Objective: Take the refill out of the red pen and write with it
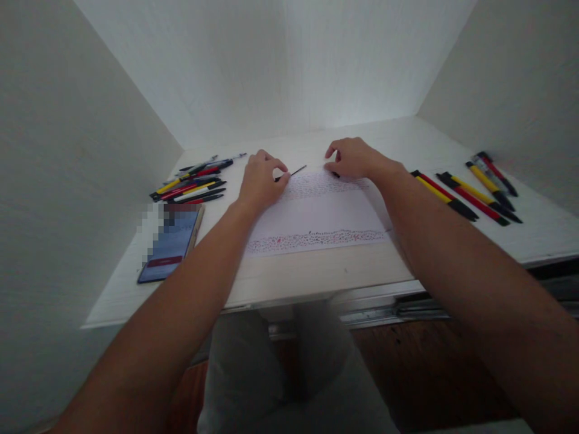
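Observation:
My left hand [263,179] is closed in a pinch on a thin dark stick that looks like a pen refill [298,170]; it points up and to the right over the sheet's far edge. Across from it, my right hand [348,158] has its fingers curled, with a small black piece [335,174] showing under them; most of that piece is hidden. Beneath both hands lies a white paper sheet [316,212], covered with rows of small dark and reddish marks along its far and near edges.
Several pens [194,184] in black, red, yellow and white are heaped at the left. Nearer, a phone [174,241] lies with its screen lit. More pens [470,196] lie at the right. Pale walls enclose the white tabletop [289,283] at the back and sides.

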Demonstrator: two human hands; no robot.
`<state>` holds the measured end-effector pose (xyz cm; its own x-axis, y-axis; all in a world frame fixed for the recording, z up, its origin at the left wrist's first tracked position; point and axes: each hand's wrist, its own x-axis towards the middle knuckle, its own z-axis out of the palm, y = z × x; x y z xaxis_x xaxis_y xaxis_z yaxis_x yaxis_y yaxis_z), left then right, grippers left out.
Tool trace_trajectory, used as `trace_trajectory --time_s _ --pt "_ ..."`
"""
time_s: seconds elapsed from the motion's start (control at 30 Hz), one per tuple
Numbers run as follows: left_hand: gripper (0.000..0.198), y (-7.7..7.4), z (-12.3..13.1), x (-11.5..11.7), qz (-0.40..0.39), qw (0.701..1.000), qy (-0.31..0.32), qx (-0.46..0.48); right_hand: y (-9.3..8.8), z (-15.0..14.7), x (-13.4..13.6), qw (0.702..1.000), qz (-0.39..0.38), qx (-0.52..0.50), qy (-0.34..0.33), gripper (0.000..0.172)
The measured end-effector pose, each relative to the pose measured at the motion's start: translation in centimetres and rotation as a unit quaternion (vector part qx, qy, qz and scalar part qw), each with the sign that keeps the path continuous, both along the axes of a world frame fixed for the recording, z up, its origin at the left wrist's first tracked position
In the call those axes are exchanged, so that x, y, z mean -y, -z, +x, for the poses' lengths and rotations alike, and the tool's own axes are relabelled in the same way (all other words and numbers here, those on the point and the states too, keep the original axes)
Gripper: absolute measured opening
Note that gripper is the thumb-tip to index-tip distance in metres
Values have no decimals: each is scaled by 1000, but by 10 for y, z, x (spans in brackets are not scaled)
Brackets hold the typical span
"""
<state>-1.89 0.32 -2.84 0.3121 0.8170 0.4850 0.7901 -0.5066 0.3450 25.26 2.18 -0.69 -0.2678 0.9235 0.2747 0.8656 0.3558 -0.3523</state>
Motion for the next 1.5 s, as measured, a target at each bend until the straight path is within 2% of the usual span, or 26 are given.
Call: trace_trajectory --time_s 0.1,0.2,0.5,0.8,1.03,1.2,1.37,1.5 --pt "13 2 10 3 -9 997 -15 -79 -5 -16 5 999 43 3 -4 24" --pt "15 6 15 1 -10 993 -44 -113 -7 -30 10 997 67 2 -31 23" --pt "21 1 19 6 -18 986 -89 -139 -3 -40 14 995 77 -8 -60 21" --pt "34 12 20 -1 -8 979 -99 -176 -3 -47 17 995 69 -6 -67 17" --pt "39 7 24 2 -15 969 -102 -226 4 -51 17 994 55 -16 -91 21" --pt "39 0 26 5 -17 972 -109 -210 8 -48 15 992 71 -26 -101 29" --pt "40 -7 24 7 -28 974 -87 -209 5 -48 15 990 76 -19 -114 21" --pt "32 -10 22 7 -20 981 -82 -176 -2 -48 18 991 70 -7 -116 20"
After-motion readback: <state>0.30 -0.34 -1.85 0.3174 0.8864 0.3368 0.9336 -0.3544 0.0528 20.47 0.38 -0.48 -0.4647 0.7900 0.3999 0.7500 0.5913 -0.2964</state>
